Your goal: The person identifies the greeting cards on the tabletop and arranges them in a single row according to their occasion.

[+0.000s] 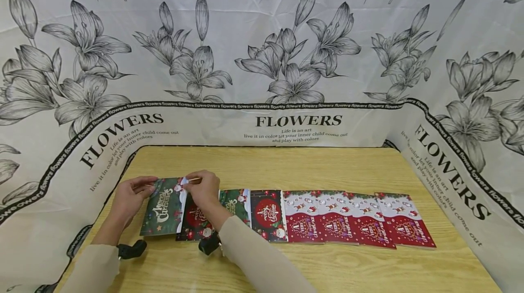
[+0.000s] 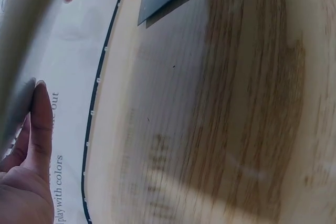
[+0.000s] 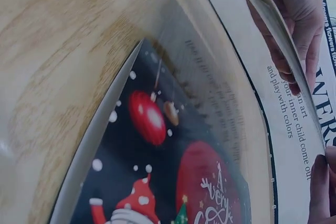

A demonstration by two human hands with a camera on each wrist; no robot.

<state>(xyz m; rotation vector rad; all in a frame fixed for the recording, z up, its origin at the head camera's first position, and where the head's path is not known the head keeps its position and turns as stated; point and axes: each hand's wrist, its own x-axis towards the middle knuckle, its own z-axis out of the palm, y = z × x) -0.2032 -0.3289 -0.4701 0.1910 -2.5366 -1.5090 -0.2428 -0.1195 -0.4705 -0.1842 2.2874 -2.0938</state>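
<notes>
A green Christmas card [image 1: 163, 213] is held up over the left end of a row of cards, its front facing the head camera. My left hand [image 1: 130, 199] pinches it at the upper left edge, with thumb and fingertips on either side in the left wrist view. At the upper right corner my right hand [image 1: 204, 190] pinches the same card. Just right of it lies a black card [image 3: 157, 166] with a red bauble, partly covered in the head view by the right hand and the green card. The right wrist view sees the held card [image 3: 286, 40] nearly edge-on.
Rightward the row runs on with another green card [image 1: 241, 204], a black card [image 1: 268, 215] and several overlapping red-and-white cards [image 1: 372, 220], all on the wooden table [image 1: 327, 268]. A flower-printed cloth [image 1: 204, 124] stands round the back and sides.
</notes>
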